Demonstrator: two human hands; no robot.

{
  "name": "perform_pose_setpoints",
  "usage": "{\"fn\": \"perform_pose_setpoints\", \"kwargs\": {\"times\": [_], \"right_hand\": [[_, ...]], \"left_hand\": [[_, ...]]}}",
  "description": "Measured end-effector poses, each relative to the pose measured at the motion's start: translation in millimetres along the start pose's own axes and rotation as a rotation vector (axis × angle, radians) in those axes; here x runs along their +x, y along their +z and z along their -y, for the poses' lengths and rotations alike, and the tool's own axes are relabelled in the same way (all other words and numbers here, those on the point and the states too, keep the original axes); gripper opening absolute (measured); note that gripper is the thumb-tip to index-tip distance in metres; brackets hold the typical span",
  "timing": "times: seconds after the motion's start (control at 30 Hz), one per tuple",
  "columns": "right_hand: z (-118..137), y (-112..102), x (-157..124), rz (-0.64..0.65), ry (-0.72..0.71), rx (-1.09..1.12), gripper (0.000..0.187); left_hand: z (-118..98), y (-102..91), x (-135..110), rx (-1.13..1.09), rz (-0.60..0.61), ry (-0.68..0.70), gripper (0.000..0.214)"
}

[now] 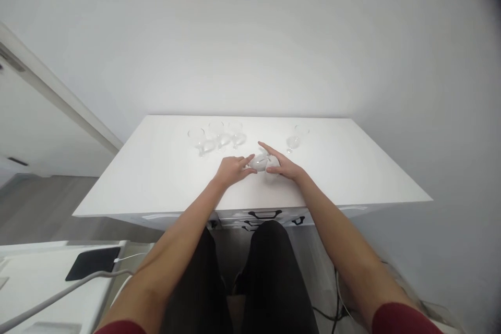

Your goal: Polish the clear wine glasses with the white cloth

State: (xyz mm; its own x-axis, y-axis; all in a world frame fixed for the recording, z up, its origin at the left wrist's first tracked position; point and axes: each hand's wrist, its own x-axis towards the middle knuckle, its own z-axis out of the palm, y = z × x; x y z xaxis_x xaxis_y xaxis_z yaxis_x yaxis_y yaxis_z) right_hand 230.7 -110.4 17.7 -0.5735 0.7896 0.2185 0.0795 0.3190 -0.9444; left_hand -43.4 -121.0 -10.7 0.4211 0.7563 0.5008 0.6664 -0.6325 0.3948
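Note:
A clear stemmed glass (259, 162) lies tilted sideways between my hands, low over the white top. My left hand (234, 169) pinches its left end with thumb and fingers. From the other side, my right hand (286, 166) curves around the right end, thumb below and fingers above. Which end is the foot and which the rim is hard to make out through the fingers and reflections. Beyond my left hand, three similar clear glasses stand in a row: one at the left (196, 136), a middle one (216, 130) and a right one (235, 130).
Another clear glass (301, 133) stands behind my right hand. The white cabinet top (156, 177) meets a plain wall (250, 36); black-handled drawers (265, 214) are below its front edge. At lower left, a black tablet-like device (93, 263) with a white cable lies on a white surface.

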Motion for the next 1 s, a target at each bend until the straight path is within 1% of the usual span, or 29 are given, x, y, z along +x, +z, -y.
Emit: {"fn": "perform_pose_setpoints", "kwargs": {"times": [0.1, 0.2, 0.27, 0.37, 0.47, 0.6, 0.67, 0.83, 1.0], "right_hand": [[2.4, 0.5, 1.7, -0.046, -0.025, 0.025, 0.093], [1.2, 1.3, 3.2, -0.047, -0.032, 0.046, 0.082], [-0.8, 0.7, 3.6, -0.048, -0.034, 0.041, 0.078], [-1.9, -0.8, 3.4, -0.026, -0.021, 0.040, 0.085], [1.0, 1.6, 2.5, -0.014, -0.041, -0.008, 0.095], [5.1, 11.4, 1.9, 0.012, -0.058, -0.129, 0.087], [5.4, 13.7, 2.3, 0.006, -0.059, -0.153, 0.085], [2.8, 6.5, 4.7, -0.024, -0.045, 0.005, 0.076], [1.7, 2.5, 6.0, -0.077, -0.036, 0.064, 0.077]], "left_hand": [[-0.5, -0.8, 1.2, -0.032, -0.046, -0.041, 0.056], [-0.1, 0.3, 2.3, -0.033, -0.081, -0.060, 0.058], [0.2, 1.1, 2.4, -0.024, -0.091, -0.056, 0.058], [0.1, 0.6, 1.5, -0.027, -0.086, -0.031, 0.057], [-0.7, -1.9, -0.1, -0.024, -0.072, -0.018, 0.054], [-0.7, -3.7, -1.4, -0.006, -0.068, -0.011, 0.050], [-0.4, -3.5, -0.9, -0.014, -0.084, -0.019, 0.050], [-2.0, -4.4, 1.2, -0.006, -0.108, -0.052, 0.052], [-3.3, -5.6, 0.4, -0.001, -0.086, -0.029, 0.053]]}}
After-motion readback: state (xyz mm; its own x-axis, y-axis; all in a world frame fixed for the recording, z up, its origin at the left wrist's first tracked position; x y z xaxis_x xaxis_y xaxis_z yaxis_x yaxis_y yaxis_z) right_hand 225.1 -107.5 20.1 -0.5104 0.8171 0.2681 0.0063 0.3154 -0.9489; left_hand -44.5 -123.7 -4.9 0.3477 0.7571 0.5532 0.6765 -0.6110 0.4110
